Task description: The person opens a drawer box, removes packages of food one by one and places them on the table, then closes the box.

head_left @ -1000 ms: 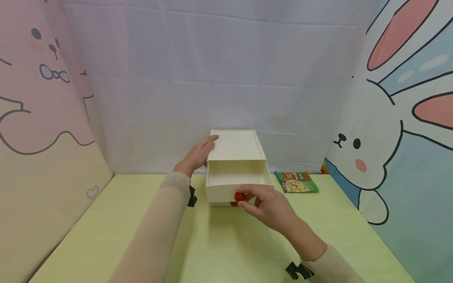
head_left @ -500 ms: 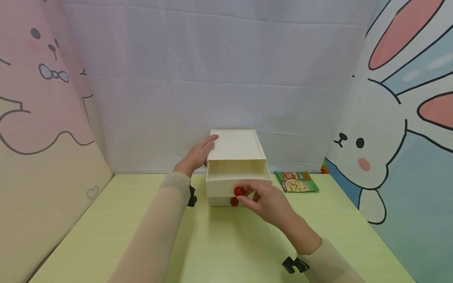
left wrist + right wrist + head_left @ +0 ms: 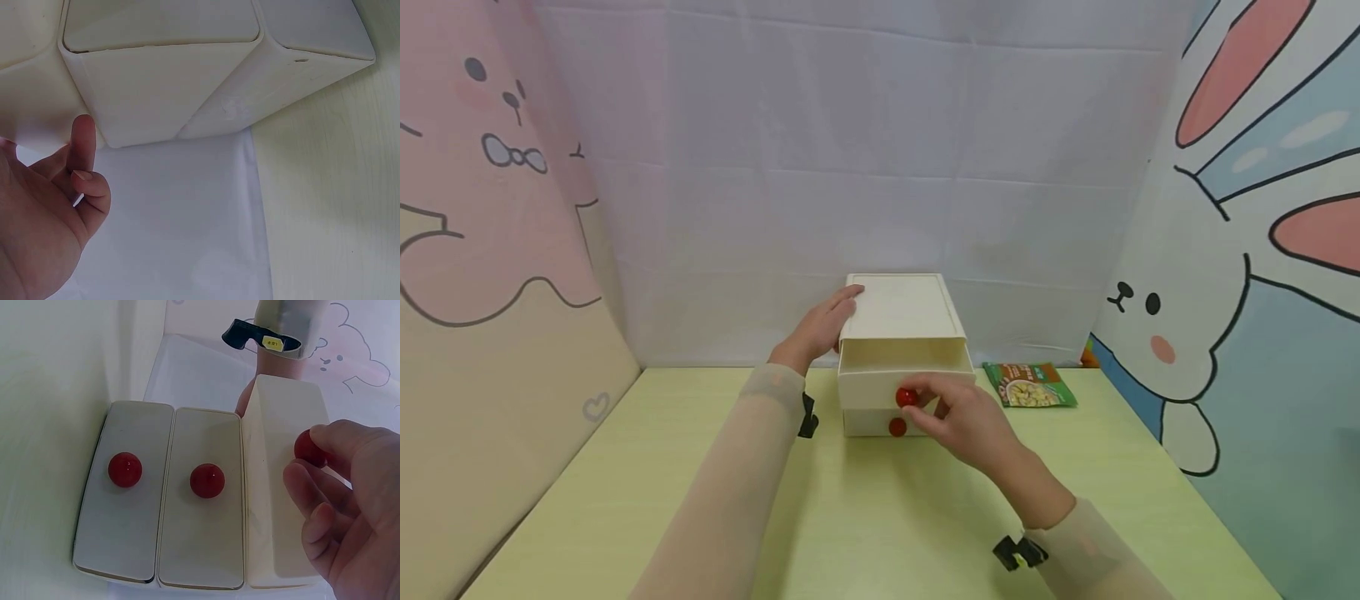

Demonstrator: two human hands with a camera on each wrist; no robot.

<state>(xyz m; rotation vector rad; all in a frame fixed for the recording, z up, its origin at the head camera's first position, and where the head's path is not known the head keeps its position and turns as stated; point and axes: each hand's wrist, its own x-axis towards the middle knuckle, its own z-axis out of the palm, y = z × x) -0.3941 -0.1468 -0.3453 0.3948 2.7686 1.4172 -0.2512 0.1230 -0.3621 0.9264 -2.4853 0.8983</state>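
Observation:
A white box of three stacked drawers (image 3: 904, 307) stands at the back of the table. Its top drawer (image 3: 867, 390) is pulled partway out, and the inside shows as bare white. The right hand (image 3: 966, 421) pinches that drawer's round red knob (image 3: 306, 449) between thumb and fingers. On the left side of the box lies the left hand (image 3: 815, 332), its fingertips at the top edge; the left wrist view shows this hand's fingers (image 3: 82, 140) against the white side wall. Two lower red knobs (image 3: 207, 480) sit on the closed drawers in the right wrist view.
A green and brown food packet (image 3: 1030, 386) lies on the pale yellow-green table (image 3: 625, 483), right of the box. Behind the box hangs a white cloth (image 3: 760, 208). Cartoon-printed panels (image 3: 1187, 333) stand along both sides.
The right hand has moved away from the person with the knob, and the top drawer has slid further into the box. The left hand has stayed in place.

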